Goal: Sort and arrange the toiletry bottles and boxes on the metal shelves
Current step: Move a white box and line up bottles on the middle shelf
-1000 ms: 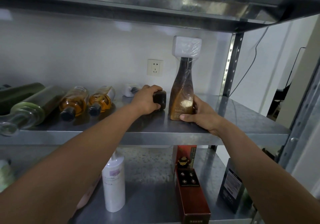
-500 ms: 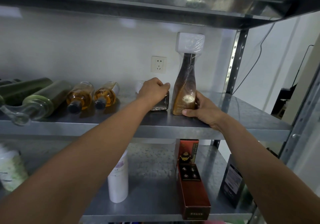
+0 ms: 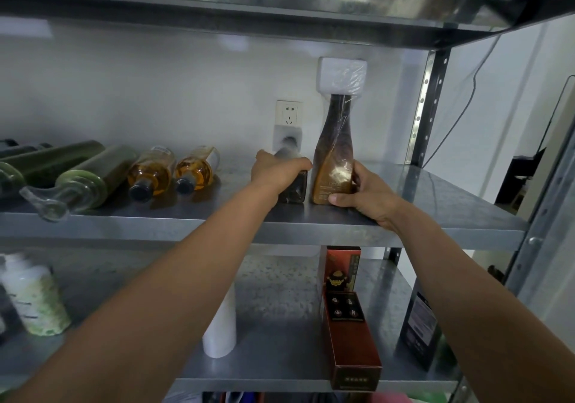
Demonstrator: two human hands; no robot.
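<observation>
A tall brown bottle [image 3: 333,153] with a plastic-wrapped white cap stands upright on the upper metal shelf [image 3: 435,203]. My right hand [image 3: 364,194] grips its base. Just left of it a second dark bottle [image 3: 292,189] is tilting up from the shelf, its white cap toward the wall, and my left hand [image 3: 278,170] is closed over its body. Further left, two amber bottles [image 3: 172,170] and two green pump bottles [image 3: 81,175] lie on their sides.
A wall socket [image 3: 288,112] sits behind the bottles. On the lower shelf [image 3: 280,318] are a white bottle [image 3: 219,331], a red-brown box [image 3: 348,324], a black box [image 3: 418,324] and a green-labelled white bottle [image 3: 35,296]. Shelf uprights stand at the right.
My left hand has tipped the dark bottle up from lying toward upright. My right hand stayed on the tall brown bottle's base. The camera view shifted slightly upward.
</observation>
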